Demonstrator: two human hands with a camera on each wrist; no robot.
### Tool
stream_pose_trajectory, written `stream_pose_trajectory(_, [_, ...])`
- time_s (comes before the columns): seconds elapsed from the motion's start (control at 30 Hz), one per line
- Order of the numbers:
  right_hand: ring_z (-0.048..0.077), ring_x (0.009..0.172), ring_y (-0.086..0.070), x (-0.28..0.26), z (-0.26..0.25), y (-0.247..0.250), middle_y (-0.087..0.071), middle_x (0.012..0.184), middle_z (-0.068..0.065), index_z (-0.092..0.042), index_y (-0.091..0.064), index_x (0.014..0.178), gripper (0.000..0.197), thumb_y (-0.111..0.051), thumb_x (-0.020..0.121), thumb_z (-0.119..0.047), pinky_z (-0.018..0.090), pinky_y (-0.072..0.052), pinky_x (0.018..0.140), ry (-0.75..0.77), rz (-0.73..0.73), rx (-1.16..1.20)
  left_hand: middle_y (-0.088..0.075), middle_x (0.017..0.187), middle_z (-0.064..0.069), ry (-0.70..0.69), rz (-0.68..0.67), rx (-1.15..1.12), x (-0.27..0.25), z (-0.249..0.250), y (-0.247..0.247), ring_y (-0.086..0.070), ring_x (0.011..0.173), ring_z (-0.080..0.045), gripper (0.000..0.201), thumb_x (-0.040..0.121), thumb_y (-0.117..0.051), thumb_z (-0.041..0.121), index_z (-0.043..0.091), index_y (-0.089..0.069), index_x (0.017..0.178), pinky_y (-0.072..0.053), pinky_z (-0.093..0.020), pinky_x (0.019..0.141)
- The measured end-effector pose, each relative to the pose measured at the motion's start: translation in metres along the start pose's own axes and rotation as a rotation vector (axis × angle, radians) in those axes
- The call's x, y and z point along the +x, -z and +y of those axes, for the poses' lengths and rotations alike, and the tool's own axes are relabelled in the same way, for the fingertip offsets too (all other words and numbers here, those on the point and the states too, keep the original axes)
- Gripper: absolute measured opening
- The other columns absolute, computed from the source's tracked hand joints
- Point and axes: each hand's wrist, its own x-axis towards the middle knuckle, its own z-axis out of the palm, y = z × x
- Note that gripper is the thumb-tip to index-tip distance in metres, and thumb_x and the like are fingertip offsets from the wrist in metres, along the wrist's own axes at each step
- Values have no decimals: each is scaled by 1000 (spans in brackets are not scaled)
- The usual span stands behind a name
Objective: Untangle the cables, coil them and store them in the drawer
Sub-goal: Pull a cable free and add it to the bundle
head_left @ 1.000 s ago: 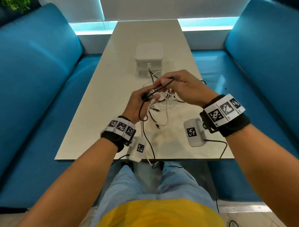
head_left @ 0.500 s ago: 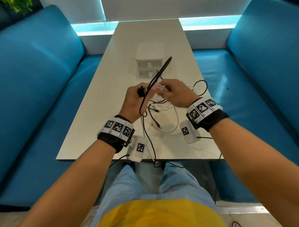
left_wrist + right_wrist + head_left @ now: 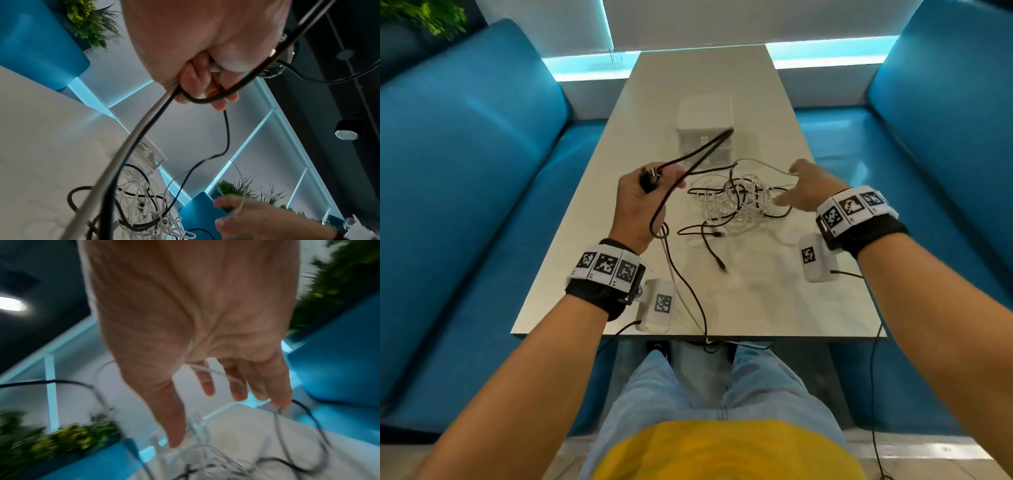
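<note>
My left hand (image 3: 654, 183) is raised over the white table (image 3: 585, 267) and grips a black cable (image 3: 698, 154) by its plug end. The cable is folded into a long loop pointing at the small white drawer unit (image 3: 705, 113). In the left wrist view the fist (image 3: 205, 81) also closes on a pale cable (image 3: 144, 123) beside the black cable (image 3: 226, 129). A tangle of white and black cables (image 3: 739, 202) lies mid-table. My right hand (image 3: 799, 186) hovers at its right side with fingers spread (image 3: 226, 386); a thin white cable (image 3: 213, 371) lies across them.
Blue sofa seats (image 3: 465, 171) flank the table on both sides. A loose black cable end (image 3: 717, 260) lies toward me, and cables trail over the near table edge (image 3: 705, 337). The drawer unit stands just behind the tangle.
My right hand has let go of the black loop and moved right and down to the tangle. My left hand has shifted left, still holding the folded black cable.
</note>
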Motion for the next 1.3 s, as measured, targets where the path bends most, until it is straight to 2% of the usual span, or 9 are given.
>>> stream_pose_trajectory(0.1, [33,131,-38,-24,-21,-2,-27,145,9,-30,-31,144,77,-73,79,-30,44,-35,108,340,135,16,-64,76,-6,7,-39,37,1,3,-6,-48,45,5,19,95,-56,11,16,-66,80,-34,-4,50])
stream_pose_trajectory(0.27, [28,116,-44,-43,-50,-9,-52,120,6,-24,-66,116,27,-57,92,-32,34,-28,91,654,346,-31,-62,81,-14,-42,-126,33,-1,13,-8,-49,43,6,15,95,-54,5,12,-64,85,-36,-2,49])
stream_pose_trajectory(0.4, [33,100,-53,-38,-49,-12,-62,100,12,-13,-74,101,20,-60,92,-24,45,-41,85,689,389,117,-62,81,-6,-97,-158,78,-4,14,-10,-47,54,4,33,88,-58,-8,12,-57,114,-38,-4,56])
stream_pose_trajectory(0.53, [17,88,-63,-42,-49,-6,-71,92,3,-14,-76,96,14,-66,86,-15,32,-49,85,722,351,392,-56,72,5,-155,-176,143,7,10,-31,-47,57,6,35,82,-64,-11,2,-62,115,-38,-6,62])
stream_pose_trajectory(0.8, [0,81,-65,-52,-42,2,-72,83,-10,-17,-77,91,18,-64,84,-7,9,-46,76,731,352,502,-73,85,12,-160,-148,146,20,-14,-63,-70,88,-25,18,71,-76,41,35,-75,88,-57,-48,82])
stream_pose_trajectory(1.07, [-6,79,-64,-65,-38,29,-68,82,-18,-16,-71,92,19,-65,83,0,10,-47,75,823,522,796,-71,90,-1,-2,-134,416,17,-57,-37,-67,87,-14,15,78,-78,17,11,-75,92,-50,-15,82])
stream_pose_trajectory(1.13, [-6,82,-64,-66,-34,30,-68,86,-18,-20,-71,93,24,-62,85,1,13,-49,78,767,399,719,-69,91,-1,-40,-137,480,22,-57,-36,-63,85,-12,13,80,-76,15,10,-74,92,-46,-8,77])
stream_pose_trajectory(1.23, [-2,97,-59,-69,-22,43,-67,105,-8,-28,-73,94,50,-43,82,10,6,-39,83,544,126,204,-71,94,-8,-95,-64,523,28,-57,-27,-66,89,-20,12,81,-74,11,9,-73,93,-51,-27,85])
stream_pose_trajectory(1.3, [16,114,-55,-68,-14,51,-64,121,-1,-34,-71,86,56,-37,77,9,21,-41,96,435,27,-22,-71,92,-10,-170,-65,631,31,-58,-18,-67,89,-26,14,81,-72,9,10,-74,94,-52,-36,83])
